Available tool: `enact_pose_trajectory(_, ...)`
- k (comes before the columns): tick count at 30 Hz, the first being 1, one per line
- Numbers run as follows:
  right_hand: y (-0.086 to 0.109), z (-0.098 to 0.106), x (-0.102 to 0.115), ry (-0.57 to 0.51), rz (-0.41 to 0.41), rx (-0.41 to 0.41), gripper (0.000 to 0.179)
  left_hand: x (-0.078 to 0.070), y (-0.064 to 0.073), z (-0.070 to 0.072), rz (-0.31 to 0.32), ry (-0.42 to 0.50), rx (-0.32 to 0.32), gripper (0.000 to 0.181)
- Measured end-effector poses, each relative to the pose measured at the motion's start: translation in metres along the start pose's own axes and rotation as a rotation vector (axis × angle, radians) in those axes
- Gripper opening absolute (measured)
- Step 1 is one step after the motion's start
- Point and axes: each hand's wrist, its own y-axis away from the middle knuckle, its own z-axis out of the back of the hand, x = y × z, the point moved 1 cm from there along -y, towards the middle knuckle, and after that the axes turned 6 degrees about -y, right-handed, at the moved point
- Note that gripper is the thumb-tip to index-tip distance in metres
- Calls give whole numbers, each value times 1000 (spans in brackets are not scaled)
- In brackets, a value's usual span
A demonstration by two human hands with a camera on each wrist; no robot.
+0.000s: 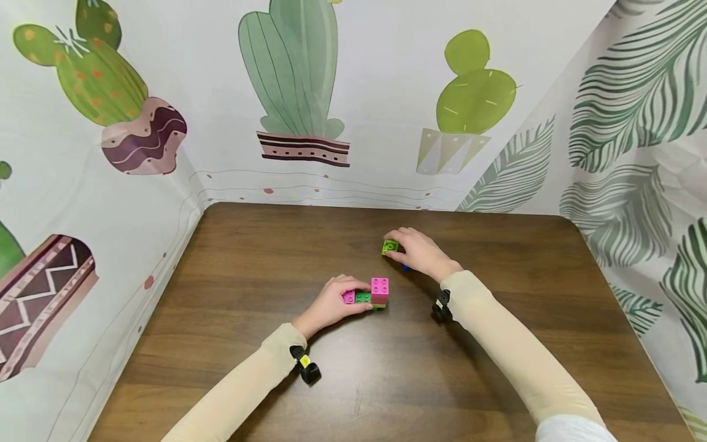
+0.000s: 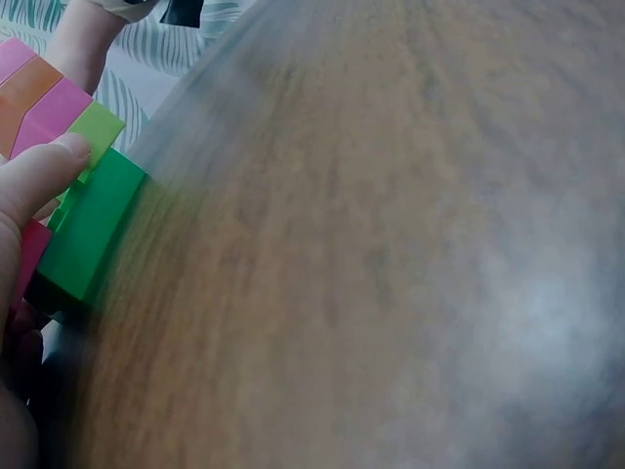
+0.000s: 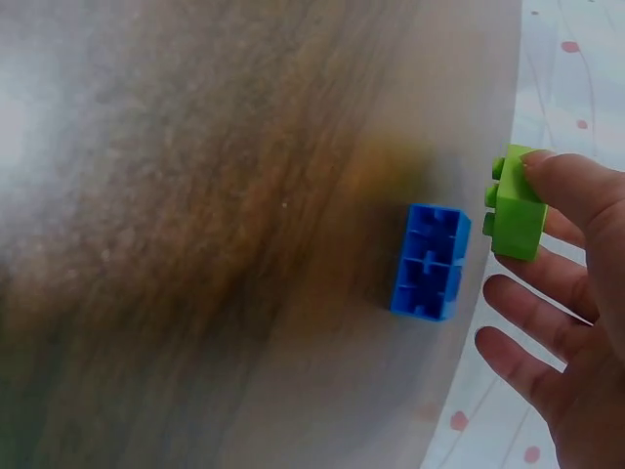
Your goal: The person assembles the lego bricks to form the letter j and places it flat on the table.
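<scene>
My left hand point(image 1: 331, 301) grips a stack of toy building bricks point(image 1: 379, 286) near the middle of the table. In the left wrist view, a long green brick point(image 2: 93, 234) forms its base. A small lime brick point(image 2: 98, 132) sits on that base, with pink and orange bricks point(image 2: 29, 93) above it. The thumb presses against the lime brick. Farther back and to the right, my right hand point(image 1: 422, 253) pinches a lime green brick point(image 3: 518, 210) between thumb and fingers, its studs facing sideways. Below that hand lies a blue brick point(image 3: 430, 264), its hollow underside showing.
The brown wooden table point(image 1: 265, 245) reaches back to a white cloth backdrop point(image 1: 386, 80) printed with cacti and leaves. Both wrists wear black camera straps, the left strap point(image 1: 305, 363) close over the tabletop.
</scene>
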Motion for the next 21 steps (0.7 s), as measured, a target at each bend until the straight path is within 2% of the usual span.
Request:
enact_pose_trajectory(8,14,9,7,-33,32,-30,48,2,0,-1,6,5,3,37)
enact_pose_trajectory(17,30,15,15,-75,67,-69,41,4,0,-2,-26,-14,-23,35)
enact_pose_trajectory(21,38,18,19,-85,83,-88,37,4,-1,-2,-21,-13,-20,35)
